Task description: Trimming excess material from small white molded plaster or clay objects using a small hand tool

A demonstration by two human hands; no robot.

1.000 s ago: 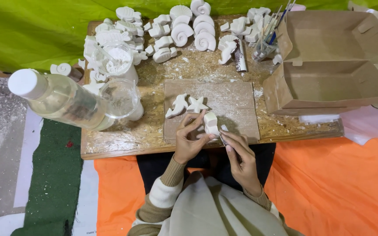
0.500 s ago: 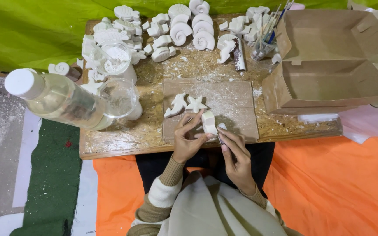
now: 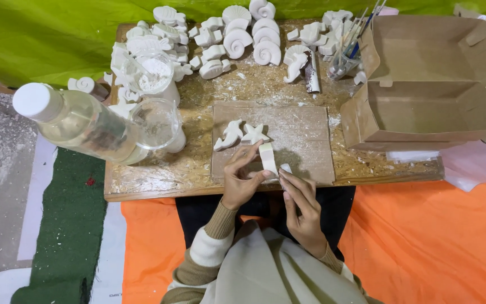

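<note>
The left hand (image 3: 242,181) grips a small white plaster piece (image 3: 268,158) at the near edge of the brown board (image 3: 305,135). The right hand (image 3: 301,204) pinches something small against it. The piece looks light, stiff and brittle, so its flat sides seem the best hold.

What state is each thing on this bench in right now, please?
Cast: held on edge in the left hand.
Right hand: touching the cast's lower end.
Bottle: capped, lying tilted.
Box: open, flaps up.
Starfish: flat on the board.
Brushes: standing in a jar.
</note>
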